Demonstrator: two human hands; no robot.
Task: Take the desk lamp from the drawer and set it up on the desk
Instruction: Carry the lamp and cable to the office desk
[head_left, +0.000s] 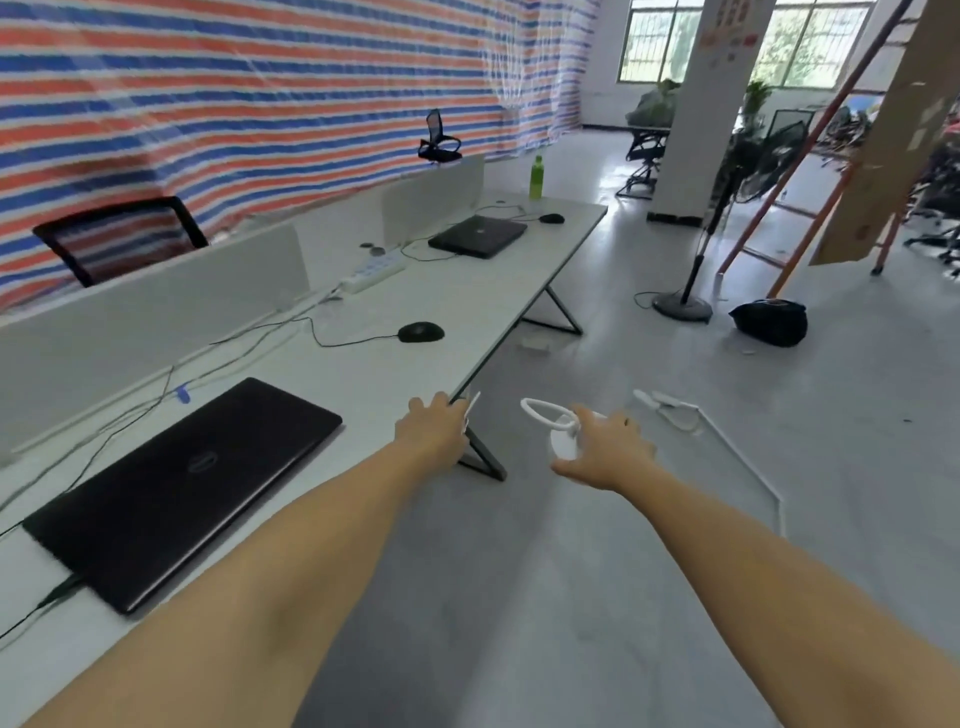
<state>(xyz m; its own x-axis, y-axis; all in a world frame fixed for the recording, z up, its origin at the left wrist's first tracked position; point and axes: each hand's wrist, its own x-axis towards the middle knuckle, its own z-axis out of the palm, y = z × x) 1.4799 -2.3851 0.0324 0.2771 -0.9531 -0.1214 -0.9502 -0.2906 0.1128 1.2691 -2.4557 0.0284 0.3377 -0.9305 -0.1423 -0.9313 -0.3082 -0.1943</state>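
- right hand (605, 451): fingers wrapped around the white desk lamp (553, 423), held in the air beyond the desk (415, 291) edge, its ring head pointing left.
- left hand (434, 428): at the desk edge, pinching a thin white piece (471, 410).
- closed laptop (182, 488): lies on the desk, left of both arms.

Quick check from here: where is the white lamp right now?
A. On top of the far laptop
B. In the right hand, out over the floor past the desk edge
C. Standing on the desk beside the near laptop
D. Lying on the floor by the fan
B: the right hand grips the lamp, its ring head sticking out, over the floor beside the desk.
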